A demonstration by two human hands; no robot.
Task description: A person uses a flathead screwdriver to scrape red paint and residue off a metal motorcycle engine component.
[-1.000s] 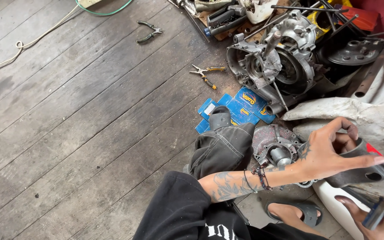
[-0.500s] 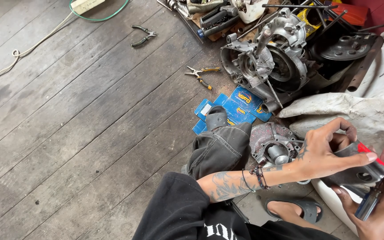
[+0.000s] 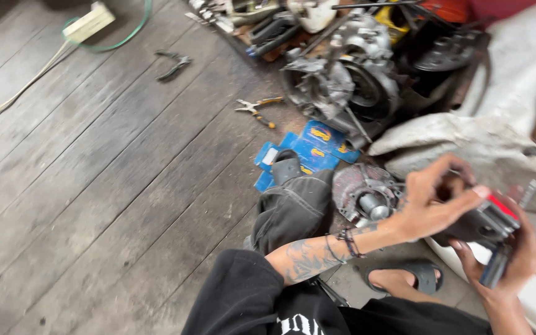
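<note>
The view slides down and to the right compared with a moment ago: the engine block (image 3: 348, 80) now sits nearer the top edge, and both hands have come further into the picture at lower right. The left hand (image 3: 432, 201) curls over the top of a dark metal part (image 3: 482, 223) with a red patch, thumb stretched forward along it and fingers bent round the far side, much as it was half a second back. The right hand (image 3: 516, 263) cups the same part from underneath, fingers wrapped up its near side; a slim silvery tool (image 3: 497, 263) stands in that grip, though blur hides exactly how it is pinched. The part sits up off the floor between the two hands, just right of a round rusty cover (image 3: 364, 192) lying on the boards.

Now the packaging: flat blue cards (image 3: 317, 146) with yellow-orange oval labels lie fanned on the wooden floor (image 3: 94, 186) just in front of the engine block, one with a white corner panel. A dark sandal (image 3: 286, 166) rests on them, unmoved. Pliers with yellow handles (image 3: 257, 110) lie to their left, darker pliers (image 3: 174, 63) further up, and a pale power strip (image 3: 89, 22) with a green cable sits at top left. A white sack (image 3: 466, 139) slumps behind the hands.
</note>
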